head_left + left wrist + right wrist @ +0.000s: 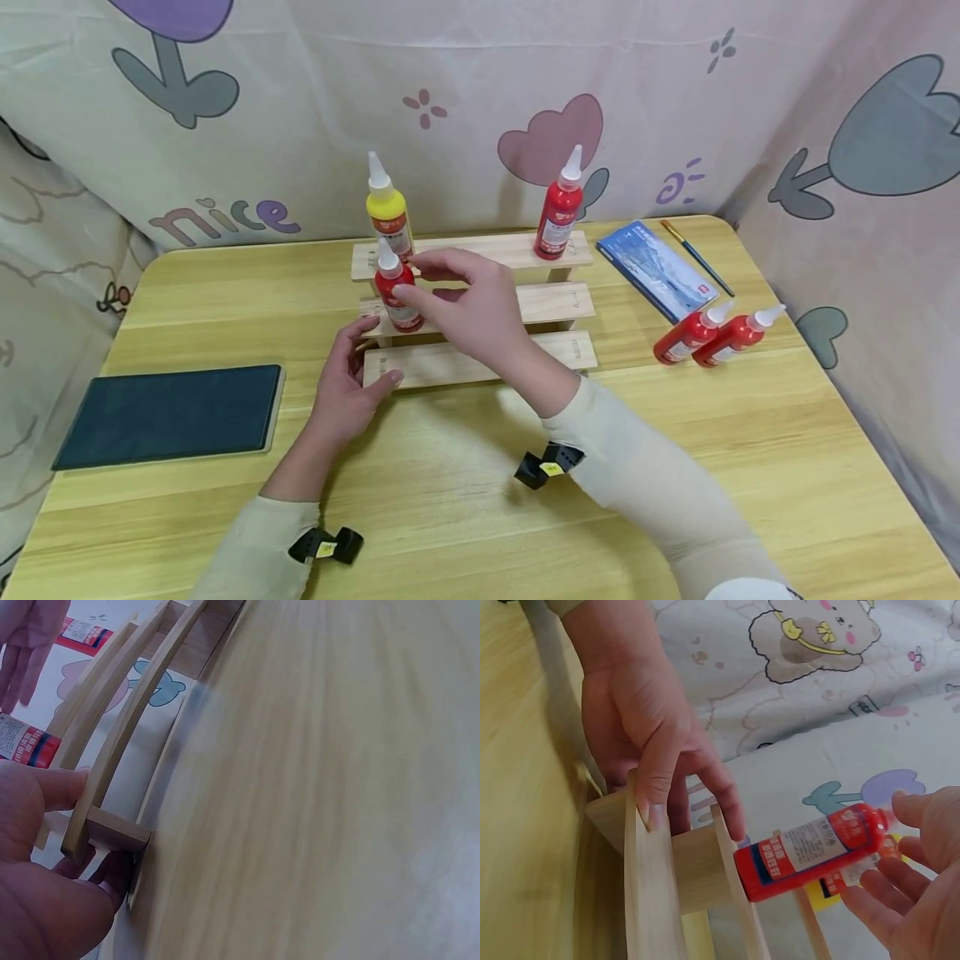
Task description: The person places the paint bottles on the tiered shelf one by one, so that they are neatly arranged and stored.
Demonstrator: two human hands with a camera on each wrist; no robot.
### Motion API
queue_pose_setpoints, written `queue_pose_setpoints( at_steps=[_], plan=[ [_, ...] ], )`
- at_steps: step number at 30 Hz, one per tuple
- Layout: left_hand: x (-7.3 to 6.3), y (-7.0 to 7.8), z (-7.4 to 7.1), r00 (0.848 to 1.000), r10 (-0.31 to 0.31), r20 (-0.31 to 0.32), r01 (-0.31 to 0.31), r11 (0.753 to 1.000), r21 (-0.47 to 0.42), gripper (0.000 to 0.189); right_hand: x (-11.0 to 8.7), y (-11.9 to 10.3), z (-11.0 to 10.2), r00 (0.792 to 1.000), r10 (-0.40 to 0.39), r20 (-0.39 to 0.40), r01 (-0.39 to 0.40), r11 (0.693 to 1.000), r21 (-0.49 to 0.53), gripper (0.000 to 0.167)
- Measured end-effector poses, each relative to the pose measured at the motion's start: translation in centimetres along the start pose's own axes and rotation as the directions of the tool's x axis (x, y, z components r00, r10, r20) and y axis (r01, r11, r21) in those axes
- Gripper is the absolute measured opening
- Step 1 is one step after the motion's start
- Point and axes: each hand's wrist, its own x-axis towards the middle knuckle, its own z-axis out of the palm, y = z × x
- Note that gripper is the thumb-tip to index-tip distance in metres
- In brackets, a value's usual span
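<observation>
A three-tier wooden rack (555, 303) stands on the table. Its left end is held by my left hand (347, 385), thumb on the lowest shelf and fingers around the side. On the left of the middle shelf stands a red paint bottle (400, 302) with a white nozzle. My right hand (480, 312) is beside that bottle, thumb and fingers spread around its upper part; in the right wrist view the fingers look loose, not closed on the bottle (810, 851). Behind it, a yellow paint bottle (387, 208) stands on the top shelf, partly hidden. Another red bottle (559, 212) stands at that shelf's right.
Two red bottles (684, 337) stand at the table's right. Behind them lie a blue box (656, 268) and a paintbrush (697, 257). A dark flat board or case (168, 414) lies at left. Printed cloth (450, 50) hangs behind the table.
</observation>
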Motion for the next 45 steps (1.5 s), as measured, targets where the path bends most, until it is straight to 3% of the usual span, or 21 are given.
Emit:
queue_pose_setpoints(
  at_steps=[6,15,19,25,32,37,42,45],
  plan=[
    [0.0,-0.1,-0.1,1.000,0.008,-0.007,-0.008,1.000,-0.018,0.076,-1.9,-0.2,-2.2,1.000,-0.017,-0.017,0.016,0.999,-0.043,0.030],
    [-0.1,0.0,-0.2,1.000,-0.024,-0.007,0.024,1.000,-0.001,0.076,-4.8,0.3,-6.1,0.997,0.008,-0.076,-0.007,1.000,0.015,0.027],
    [-0.2,0.1,-0.1,0.999,-0.034,-0.003,0.034,0.999,-0.004,0.076,-6.2,0.7,-8.0,0.994,0.019,-0.111,-0.021,1.000,-0.010,0.028],
    [-0.4,0.2,-0.2,0.999,-0.037,-0.003,0.036,0.999,-0.022,0.077,-7.9,1.0,-10.6,0.979,0.086,-0.185,-0.098,0.993,-0.059,0.027],
    [-0.3,0.2,-0.2,1.000,-0.021,-0.005,0.021,0.999,-0.026,0.076,-9.6,1.5,-13.5,0.959,0.095,-0.268,-0.128,0.986,-0.109,0.030],
    [-0.2,0.0,-0.1,1.000,-0.019,-0.004,0.019,1.000,-0.012,0.076,-11.4,2.3,-16.0,0.917,0.125,-0.379,-0.192,0.971,-0.145,0.030],
    [0.0,-0.2,-0.1,1.000,-0.008,-0.007,0.008,1.000,-0.015,0.076,-13.2,2.9,-18.6,0.838,0.184,-0.514,-0.257,0.963,-0.075,0.029],
    [0.0,-0.2,-0.1,1.000,-0.003,-0.008,0.003,1.000,-0.023,0.076,-14.1,3.1,-19.7,0.797,0.173,-0.579,-0.273,0.958,-0.088,0.030]
  ],
)
